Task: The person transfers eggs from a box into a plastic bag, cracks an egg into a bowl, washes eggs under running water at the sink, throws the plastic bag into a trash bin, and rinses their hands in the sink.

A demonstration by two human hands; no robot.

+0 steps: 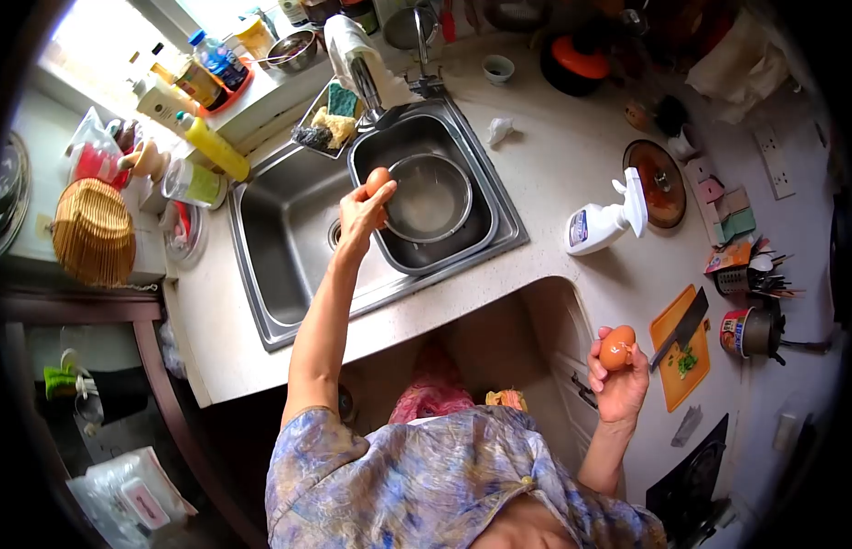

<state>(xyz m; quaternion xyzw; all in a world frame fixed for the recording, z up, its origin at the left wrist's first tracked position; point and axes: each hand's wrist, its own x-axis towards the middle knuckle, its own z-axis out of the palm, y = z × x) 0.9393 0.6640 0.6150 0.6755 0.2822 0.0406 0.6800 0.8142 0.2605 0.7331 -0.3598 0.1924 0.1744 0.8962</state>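
While left grip [362,214] holds brown egg [378,180], right grip [621,388] clasps glossy orange-brown egg [616,347], pale marks showing.

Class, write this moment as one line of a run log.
left hand: holds egg, near round vessel at sink | right hand: holds another egg, near cutting board

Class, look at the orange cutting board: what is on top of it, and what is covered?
On the cutting board lie a knife and some chopped greens. The board's surface directly beneath them is covered and cannot be seen.
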